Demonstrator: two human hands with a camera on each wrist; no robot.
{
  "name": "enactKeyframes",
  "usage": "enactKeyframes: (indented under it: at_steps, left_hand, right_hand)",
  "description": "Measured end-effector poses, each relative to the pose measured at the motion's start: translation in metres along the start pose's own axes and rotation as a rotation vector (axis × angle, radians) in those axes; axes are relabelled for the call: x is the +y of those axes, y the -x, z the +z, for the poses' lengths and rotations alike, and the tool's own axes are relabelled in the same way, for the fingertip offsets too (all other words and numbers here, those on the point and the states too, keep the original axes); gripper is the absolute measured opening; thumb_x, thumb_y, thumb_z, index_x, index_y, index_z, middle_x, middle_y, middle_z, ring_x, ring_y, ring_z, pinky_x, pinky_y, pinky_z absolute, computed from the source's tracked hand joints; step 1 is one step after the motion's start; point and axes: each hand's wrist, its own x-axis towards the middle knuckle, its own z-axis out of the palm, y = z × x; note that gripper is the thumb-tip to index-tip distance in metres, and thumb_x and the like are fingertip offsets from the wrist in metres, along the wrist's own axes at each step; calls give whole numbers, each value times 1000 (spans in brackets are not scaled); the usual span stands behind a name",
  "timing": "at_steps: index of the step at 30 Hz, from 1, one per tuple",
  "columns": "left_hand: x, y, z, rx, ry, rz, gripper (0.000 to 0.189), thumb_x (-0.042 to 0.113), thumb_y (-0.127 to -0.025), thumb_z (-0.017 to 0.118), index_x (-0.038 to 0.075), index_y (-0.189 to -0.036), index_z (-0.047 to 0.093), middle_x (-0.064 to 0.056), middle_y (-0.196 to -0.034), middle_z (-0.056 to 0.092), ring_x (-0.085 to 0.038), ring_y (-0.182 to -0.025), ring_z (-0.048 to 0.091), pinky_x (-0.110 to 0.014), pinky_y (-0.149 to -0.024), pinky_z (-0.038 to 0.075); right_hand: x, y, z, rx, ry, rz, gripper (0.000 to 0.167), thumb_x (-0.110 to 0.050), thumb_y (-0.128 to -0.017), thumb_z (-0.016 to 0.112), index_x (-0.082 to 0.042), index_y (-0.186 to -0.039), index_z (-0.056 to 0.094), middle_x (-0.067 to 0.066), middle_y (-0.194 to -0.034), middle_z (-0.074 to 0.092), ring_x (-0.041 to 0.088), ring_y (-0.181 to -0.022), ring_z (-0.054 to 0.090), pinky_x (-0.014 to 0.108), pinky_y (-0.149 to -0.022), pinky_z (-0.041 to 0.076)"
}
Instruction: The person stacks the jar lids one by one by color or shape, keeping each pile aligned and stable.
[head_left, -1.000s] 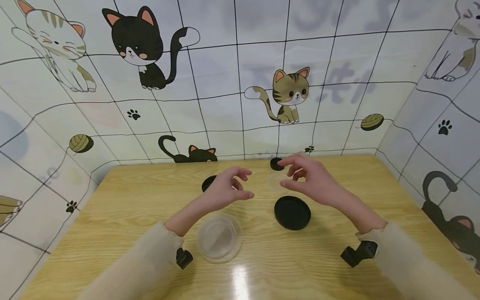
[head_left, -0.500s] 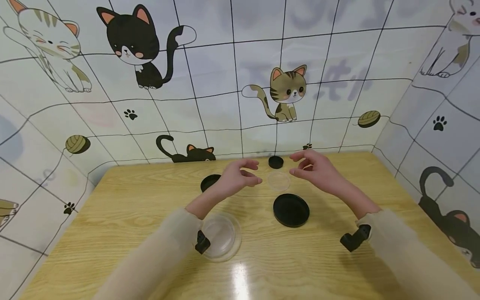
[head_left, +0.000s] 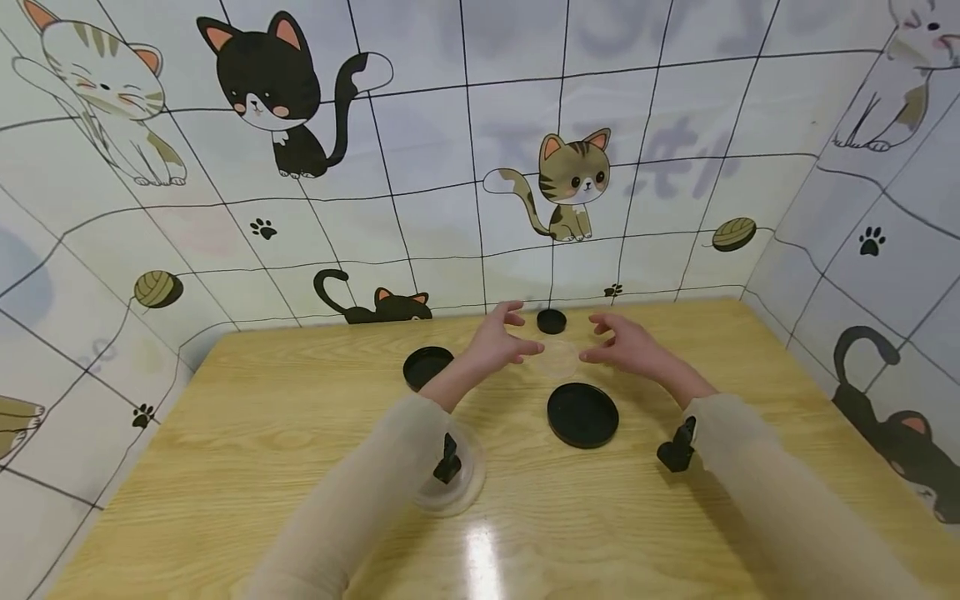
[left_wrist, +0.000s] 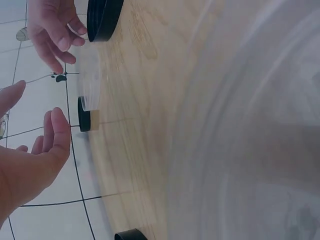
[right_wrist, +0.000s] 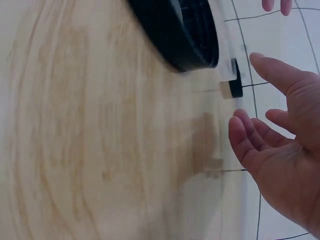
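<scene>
My left hand [head_left: 497, 343] hovers over the back of the table, thumb and fingers spread apart around nothing. Facing it from the right, my right hand [head_left: 628, 348] is held in much the same curved, relaxed way. Between them on the table stands a clear round plastic piece [head_left: 558, 360], which the left wrist view shows as a low, see-through tub [left_wrist: 91, 82]. My left thumb overlaps its left edge in the head view. Behind it sits a small black disc-shaped lid [head_left: 551, 322]. A larger black round lid [head_left: 582, 415], with a raised rim, lies in front of it.
Another black round lid [head_left: 426, 367] rests beside my left wrist. Nearer me, a wide clear plastic container [head_left: 468, 492] is partly covered by my left sleeve. A wall sheet printed with cats [head_left: 420, 208] rises at the table's [head_left: 300, 433] back edge.
My left hand has moved right and farther back, toward the clear piece. The right hand has drawn slightly rightward, uncovering the small black lid and the clear piece.
</scene>
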Motion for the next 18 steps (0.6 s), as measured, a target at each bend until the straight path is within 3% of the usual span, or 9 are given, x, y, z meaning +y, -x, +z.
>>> enactKeyframes:
  at_steps: [6, 12, 18]
  left_hand:
    - [-8, -7, 2, -20, -6, -87, 92, 5, -86, 83, 8, -160, 27, -25, -151, 39, -40, -99, 67, -38, -80, 60]
    - [-13, -11, 4, -54, -23, -157, 93, 3, -85, 83, 4, -159, 27, -25, -153, 37, -39, -115, 62, -40, -89, 57]
    - [-16, -13, 5, -58, -44, -167, 93, 4, -85, 83, 3, -159, 28, -24, -153, 37, -40, -120, 61, -41, -95, 55]
  right_hand:
    - [10, -4, 8, -43, 5, 49, 88, -29, -94, 77, 9, -156, 28, 31, -146, 43, 49, -127, 52, 52, -94, 51]
    - [8, -8, 10, -45, -9, 29, 86, -31, -94, 77, 8, -155, 30, 30, -143, 45, 47, -127, 50, 53, -95, 49]
    - [9, -11, 11, -58, -55, 29, 84, -32, -95, 75, 6, -156, 31, 28, -142, 47, 46, -129, 49, 53, -100, 47]
